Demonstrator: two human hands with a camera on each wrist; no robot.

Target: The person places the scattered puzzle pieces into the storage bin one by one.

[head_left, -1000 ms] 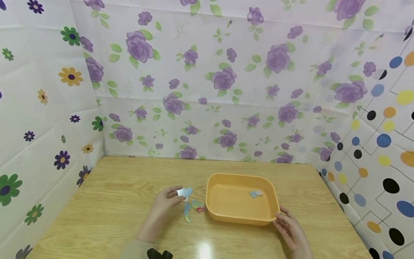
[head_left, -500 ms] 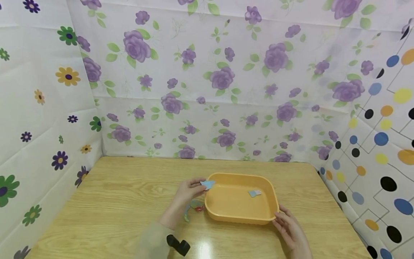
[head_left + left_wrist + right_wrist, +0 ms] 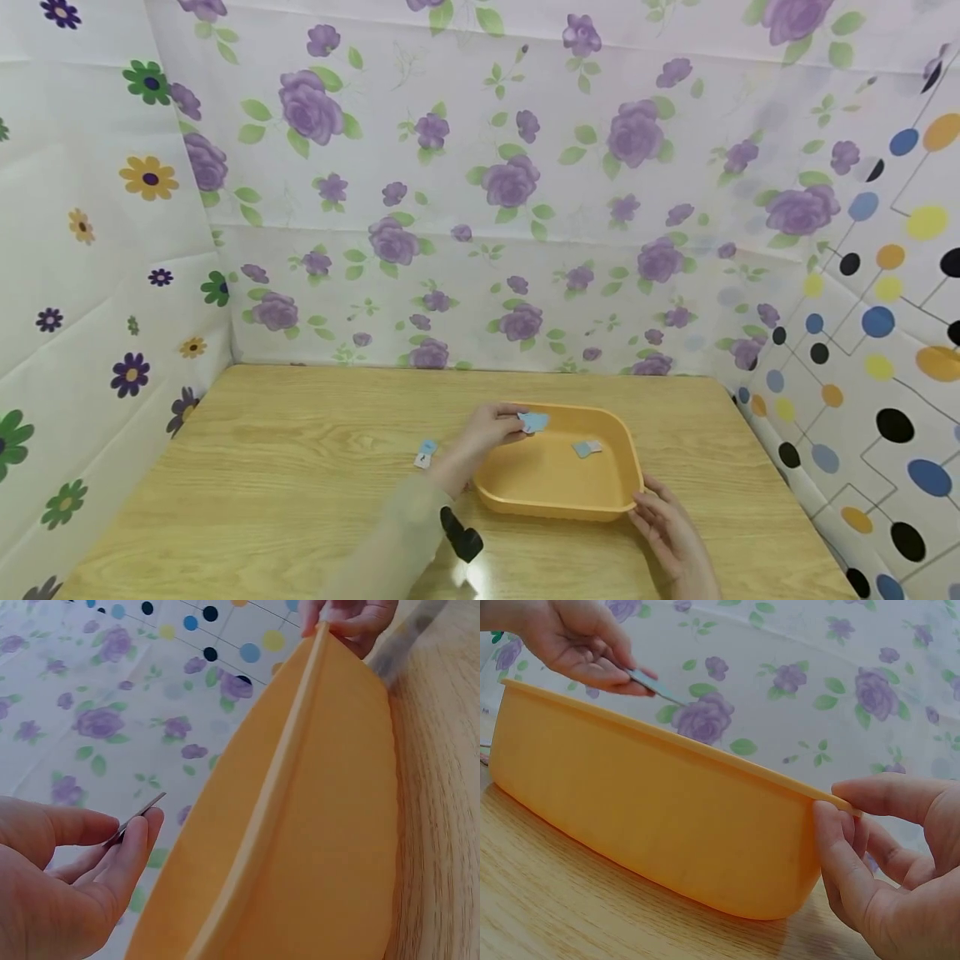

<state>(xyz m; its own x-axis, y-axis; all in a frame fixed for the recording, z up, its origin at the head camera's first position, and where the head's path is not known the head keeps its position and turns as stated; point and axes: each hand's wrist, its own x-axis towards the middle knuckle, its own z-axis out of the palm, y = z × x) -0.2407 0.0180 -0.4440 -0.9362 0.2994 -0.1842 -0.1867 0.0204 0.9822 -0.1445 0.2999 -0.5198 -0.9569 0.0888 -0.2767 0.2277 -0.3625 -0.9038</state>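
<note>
My left hand point(image 3: 487, 429) pinches a flat, light-blue puzzle piece point(image 3: 535, 422) between thumb and fingers. It holds the piece over the left back part of a yellow-orange plastic tray point(image 3: 555, 508). The left wrist view shows the piece point(image 3: 142, 814) edge-on, thin and tilted, above the rim. My right hand point(image 3: 671, 533) grips the tray's front right corner; in the right wrist view its thumb and fingers point(image 3: 844, 859) close on the rim. Inside the tray lies a small blue-and-whitish piece point(image 3: 587, 449).
On the wooden table point(image 3: 300, 483), left of the tray, lies a small blue-and-white piece point(image 3: 426, 453). The left sleeve point(image 3: 397, 533), with a black wrist camera point(image 3: 461, 533), covers the table in front of it. Patterned cloth point(image 3: 390, 292) walls the back and both sides.
My left hand lifted the light-blue piece off the table and carried it right, over the tray. My forearm now hides the green and red pieces. The right hand stays on the tray corner.
</note>
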